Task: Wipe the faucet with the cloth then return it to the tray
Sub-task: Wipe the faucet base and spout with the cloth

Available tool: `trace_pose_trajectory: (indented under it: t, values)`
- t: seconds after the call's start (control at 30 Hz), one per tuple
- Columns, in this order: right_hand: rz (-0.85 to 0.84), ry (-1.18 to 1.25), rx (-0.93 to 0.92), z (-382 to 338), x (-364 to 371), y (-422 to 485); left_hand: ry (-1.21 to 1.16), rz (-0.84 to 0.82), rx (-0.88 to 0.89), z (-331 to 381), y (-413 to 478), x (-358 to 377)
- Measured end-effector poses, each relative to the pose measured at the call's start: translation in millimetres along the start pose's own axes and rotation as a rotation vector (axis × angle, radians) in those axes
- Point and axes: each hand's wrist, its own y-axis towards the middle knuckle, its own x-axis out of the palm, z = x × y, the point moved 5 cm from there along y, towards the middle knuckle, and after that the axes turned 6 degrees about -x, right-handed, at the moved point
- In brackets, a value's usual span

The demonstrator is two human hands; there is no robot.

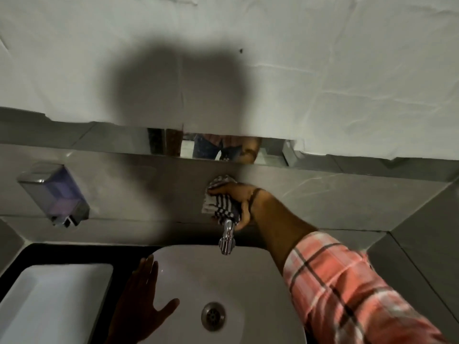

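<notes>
A chrome faucet (227, 238) juts from the grey tiled wall over a white sink (258, 289). My right hand (242, 199) is wrapped around the faucet's upper part, shut on a blue-and-white checked cloth (221, 203) that covers the tap body against the wall. Only the spout's lower end shows below the cloth. My left hand (146, 294) rests flat with spread fingers on the sink's left rim, holding nothing. A white rectangular tray (32, 319) lies on the black counter at the lower left.
A soap dispenser (53, 194) with purple liquid hangs on the wall at the left. White paper (323, 70) covers most of the mirror above, leaving a narrow reflective strip. The drain (213, 314) sits in the basin's middle. The tiled wall turns a corner at the right.
</notes>
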Motion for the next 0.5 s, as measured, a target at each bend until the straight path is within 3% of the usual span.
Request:
trace_pose_trajectory:
  t: [0.07,0.2,0.37,0.5]
  values:
    - [0.146,-0.168,-0.102,-12,3,3,0.01,0.002,-0.004,-1,-2,1]
    - [0.376,-0.169,-0.334,-9,1,11,0.013,0.007,-0.02,-2,0,3]
    - [0.56,-0.427,-0.329,17,1,-4,0.019,0.002,-0.018,-4,0,5]
    - [0.794,-0.63,-0.469,60,13,-43,-0.006,-0.021,-0.043,-7,3,10]
